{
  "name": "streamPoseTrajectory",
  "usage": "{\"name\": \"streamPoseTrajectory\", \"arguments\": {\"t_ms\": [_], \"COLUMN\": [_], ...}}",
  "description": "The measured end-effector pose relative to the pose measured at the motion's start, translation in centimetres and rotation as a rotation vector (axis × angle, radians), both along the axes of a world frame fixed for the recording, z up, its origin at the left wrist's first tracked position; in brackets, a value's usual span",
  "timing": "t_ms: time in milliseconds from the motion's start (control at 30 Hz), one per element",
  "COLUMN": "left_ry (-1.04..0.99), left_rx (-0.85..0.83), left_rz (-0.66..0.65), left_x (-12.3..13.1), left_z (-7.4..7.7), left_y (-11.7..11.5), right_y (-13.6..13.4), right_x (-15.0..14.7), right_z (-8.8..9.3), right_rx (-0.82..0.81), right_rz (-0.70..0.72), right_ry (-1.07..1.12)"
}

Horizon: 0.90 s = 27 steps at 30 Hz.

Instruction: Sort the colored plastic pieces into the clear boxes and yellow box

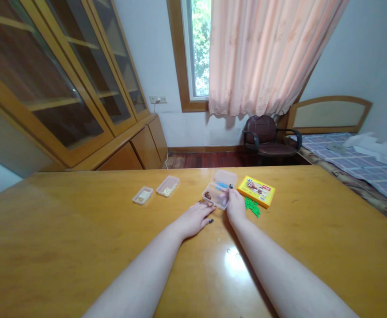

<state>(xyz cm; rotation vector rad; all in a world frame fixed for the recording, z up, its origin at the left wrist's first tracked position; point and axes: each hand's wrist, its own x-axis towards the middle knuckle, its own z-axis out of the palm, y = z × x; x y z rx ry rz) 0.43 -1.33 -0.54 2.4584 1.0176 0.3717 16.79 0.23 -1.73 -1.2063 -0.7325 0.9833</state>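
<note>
A clear plastic box (217, 201) lies on the table with its lid (228, 176) folded back. Small brown pieces (207, 194) are in its left corner. Blue pieces (222, 185) show at the box's far side, close to my right fingertips. My right hand (236, 206) is at the right side of the box, fingers drawn together; what they grip is hidden. My left hand (196, 219) rests palm down on the table with fingers spread, fingertips by the box's near left edge. Green pieces (252, 206) lie just right of my right hand.
A yellow printed box (257, 191) sits beyond the green pieces. To the left stand two more clear boxes, a small one (143, 195) and a larger one (168, 186) with cream pieces. Past the table's far edge are a chair (266, 132) and a bed (355, 154).
</note>
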Motion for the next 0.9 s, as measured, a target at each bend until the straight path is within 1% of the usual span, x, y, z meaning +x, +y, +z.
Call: {"name": "streamPoseTrajectory", "arguments": {"t_ms": [67, 133, 200, 300, 367, 433, 500, 533, 600, 667, 700, 767, 900], "left_ry": [-0.101, -0.219, -0.341, -0.578, -0.731, -0.803, -0.750, -0.680, -0.496, -0.321, -0.249, -0.153, -0.062], "left_rx": [0.001, -0.048, -0.118, -0.265, -0.372, -0.437, -0.436, -0.398, -0.241, -0.058, -0.003, 0.040, 0.028], "left_rz": [0.022, 0.061, 0.177, 0.405, 0.504, 0.573, 0.610, 0.613, 0.579, 0.508, 0.466, 0.390, 0.308], "left_x": [0.6, 0.9, 0.7, -0.1, -0.5, -0.8, -1.2, -1.4, -2.0, -2.6, -2.9, -3.2, -3.4], "left_z": [-0.3, -0.5, -0.6, -0.9, -1.2, -1.3, -1.3, -1.1, -0.8, -0.3, -0.1, 0.2, 0.3], "left_y": [0.3, 0.7, 1.1, 2.0, 2.5, 2.9, 3.0, 3.1, 3.1, 3.0, 3.0, 2.9, 2.8], "right_y": [0.1, 0.2, 0.1, 0.0, -0.1, -0.1, -0.1, -0.1, -0.2, -0.3, -0.4, -0.6, -0.8], "right_x": [0.0, 0.0, 0.1, 0.1, 0.1, 0.1, 0.1, 0.2, 0.1, 0.1, 0.1, 0.0, -0.3], "right_z": [-0.3, -0.4, -0.3, 0.2, 0.4, 0.5, 0.4, 0.4, 0.5, 0.7, 0.9, 1.3, 2.0], "right_rx": [0.002, 0.011, 0.015, -0.005, -0.018, -0.010, -0.003, -0.003, -0.011, -0.012, -0.011, -0.021, -0.056], "right_rz": [0.000, -0.001, -0.010, -0.022, -0.019, -0.012, -0.005, -0.002, 0.004, 0.011, 0.013, 0.012, 0.007], "right_ry": [0.010, 0.012, -0.013, -0.042, -0.037, -0.039, -0.048, -0.052, -0.062, -0.081, -0.092, -0.106, -0.094]}}
